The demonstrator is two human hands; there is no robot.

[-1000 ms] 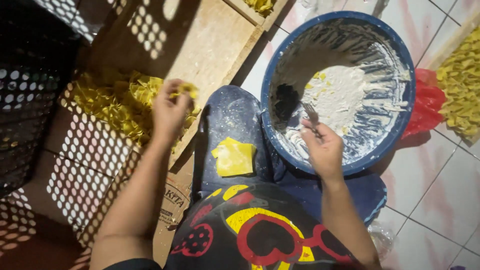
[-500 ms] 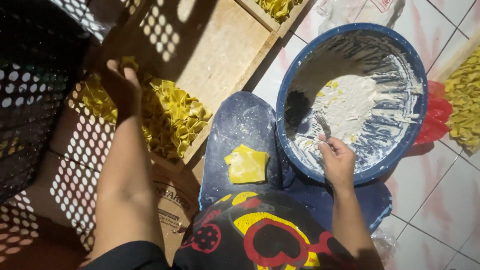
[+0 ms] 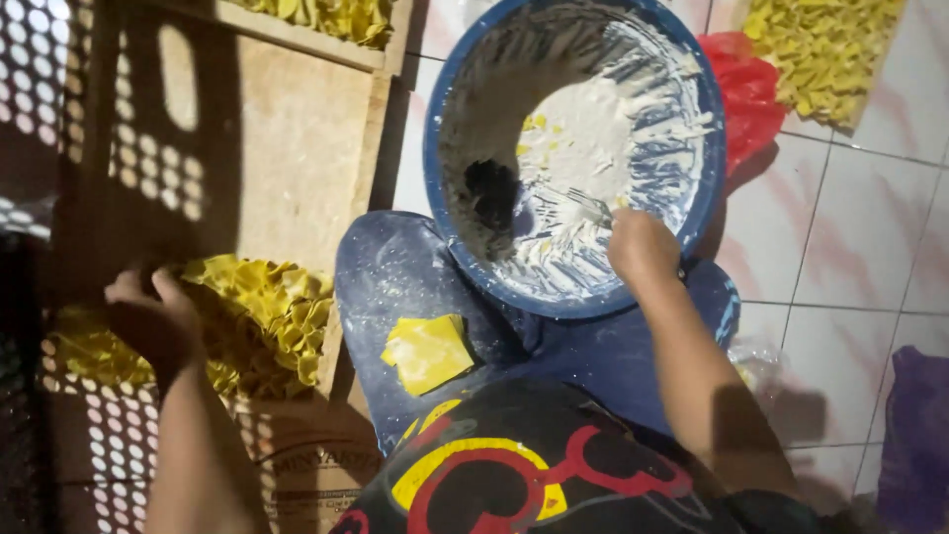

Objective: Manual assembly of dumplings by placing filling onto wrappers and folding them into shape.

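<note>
My left hand (image 3: 148, 321) rests, fingers curled, on a heap of folded yellow dough pieces (image 3: 262, 316) lying on a wooden tray (image 3: 287, 158). My right hand (image 3: 643, 247) grips a metal fork (image 3: 583, 205) inside a big blue basin (image 3: 445, 119) smeared with white filling (image 3: 583, 148). A small stack of flat yellow dough squares (image 3: 427, 351) lies on my flour-dusted blue trouser leg (image 3: 381, 277), between both hands.
More yellow folded pieces fill a tray at the top (image 3: 316, 18) and a pile at the top right (image 3: 820, 49). A red plastic bag (image 3: 746, 89) lies beside the basin. White floor tiles (image 3: 860, 227) are on the right; cardboard (image 3: 306, 465) lies under the tray.
My left hand has drawn back from the far side of the yellow heap to its near left edge. My right hand has stayed at the basin's near rim.
</note>
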